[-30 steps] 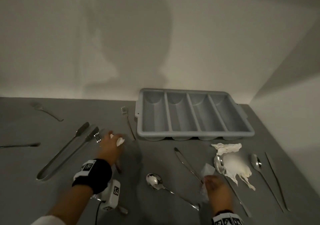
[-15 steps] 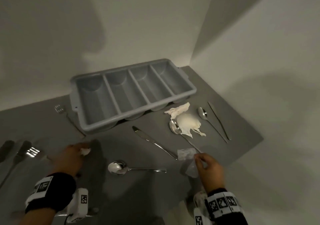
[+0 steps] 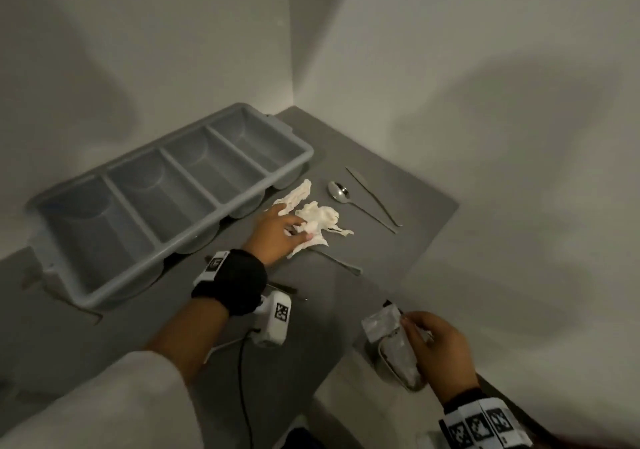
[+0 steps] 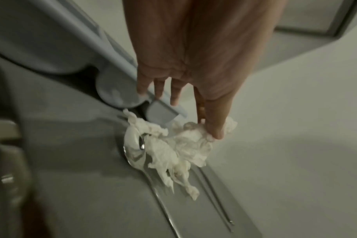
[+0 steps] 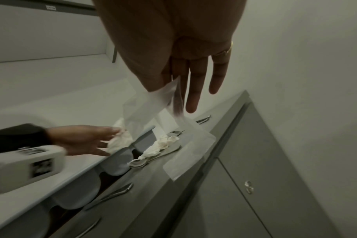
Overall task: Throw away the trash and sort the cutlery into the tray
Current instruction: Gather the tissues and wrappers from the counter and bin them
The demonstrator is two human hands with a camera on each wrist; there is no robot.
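Note:
My left hand (image 3: 304, 231) reaches over the crumpled white napkins (image 3: 323, 216) lying right of the empty grey four-slot tray (image 3: 93, 230). Its thumb and forefinger pinch a wad of tissue (image 4: 194, 133), while the other fingers stay straight. The napkins partly cover a spoon (image 4: 137, 154). My right hand (image 3: 408, 324) pinches a clear plastic wrapper (image 3: 381, 325) between thumb and forefinger, and the wrapper (image 5: 185, 153) hangs by the counter's front edge. A second spoon (image 3: 339, 192) and a knife (image 3: 374, 195) lie further right.
The grey counter ends in a wall corner behind the tray and a wall on the right. Grey cabinet doors (image 5: 255, 193) sit below its front edge. Another piece of cutlery (image 3: 284, 289) lies near my left wrist, partly hidden.
The view swung right. My left hand crossed from the left of the counter to the napkins, still holding tissue. My right hand lifted the wrapper toward the front edge.

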